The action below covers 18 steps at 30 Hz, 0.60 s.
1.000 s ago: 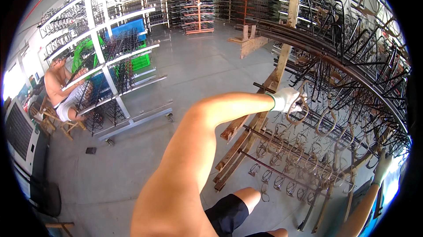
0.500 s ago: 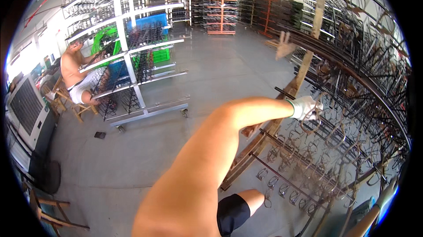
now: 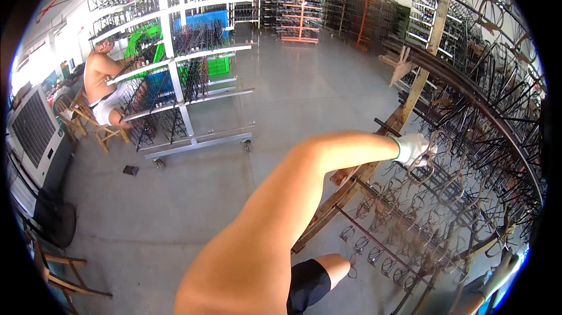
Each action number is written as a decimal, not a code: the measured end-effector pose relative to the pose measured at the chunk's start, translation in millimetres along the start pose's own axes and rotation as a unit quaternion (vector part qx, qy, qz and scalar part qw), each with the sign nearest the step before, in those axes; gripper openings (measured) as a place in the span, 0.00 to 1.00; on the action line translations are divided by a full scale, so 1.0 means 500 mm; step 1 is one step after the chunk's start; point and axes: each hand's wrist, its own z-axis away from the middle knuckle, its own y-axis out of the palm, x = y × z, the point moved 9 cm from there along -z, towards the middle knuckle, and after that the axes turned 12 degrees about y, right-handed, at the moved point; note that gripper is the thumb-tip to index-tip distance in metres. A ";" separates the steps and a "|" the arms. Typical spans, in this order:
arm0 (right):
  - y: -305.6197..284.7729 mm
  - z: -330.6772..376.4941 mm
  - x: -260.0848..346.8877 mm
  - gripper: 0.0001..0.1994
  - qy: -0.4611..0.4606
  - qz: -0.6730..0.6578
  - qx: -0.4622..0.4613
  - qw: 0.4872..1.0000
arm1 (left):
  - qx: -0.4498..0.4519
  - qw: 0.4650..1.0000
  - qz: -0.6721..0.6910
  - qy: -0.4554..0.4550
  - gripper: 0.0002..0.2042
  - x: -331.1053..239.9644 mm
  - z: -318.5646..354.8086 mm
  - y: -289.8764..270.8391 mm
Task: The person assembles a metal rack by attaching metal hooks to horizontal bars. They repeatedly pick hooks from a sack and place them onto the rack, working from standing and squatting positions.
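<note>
A single head-worn fisheye view looks down and forward from above the person's own shoulder, close along the outstretched arm toward a dark metal rack (image 3: 468,157) at three o'clock. The concrete floor (image 3: 304,92) stretches far toward twelve o'clock, and a white wheeled shelf (image 3: 175,81) stands well off at ten o'clock.

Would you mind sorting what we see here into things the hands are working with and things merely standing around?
In hand:
- left hand, white-gloved, at a metal loop part
- wooden rack hung with such parts
- right hand, gloved, low beside the rack

Standing around:
- white wheeled shelf rack
- seated person
- wooden chair
- cooling unit
</note>
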 end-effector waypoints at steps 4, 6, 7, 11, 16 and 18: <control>0.116 0.073 0.115 0.23 -0.142 -0.098 0.027 0.985 | -0.007 0.997 -0.070 0.026 0.15 0.014 0.021 -0.004; 0.140 0.087 0.152 0.22 -0.138 -0.073 0.017 0.988 | -0.009 0.996 -0.093 0.013 0.15 0.013 0.034 -0.023; 0.132 0.114 0.180 0.22 -0.126 -0.038 0.000 0.991 | -0.006 0.997 -0.078 0.007 0.14 0.004 0.036 -0.027; 0.117 0.135 0.223 0.21 -0.109 0.027 -0.038 0.993 | 0.049 0.993 -0.110 0.001 0.14 -0.016 0.021 -0.026; 0.141 0.177 0.283 0.19 -0.079 -0.004 -0.009 0.997 | -0.017 0.997 -0.073 0.032 0.08 -0.014 0.028 -0.031; 0.148 0.123 0.240 0.20 -0.073 -0.058 0.057 0.994 | -0.015 0.997 -0.067 0.018 0.09 0.000 0.018 -0.021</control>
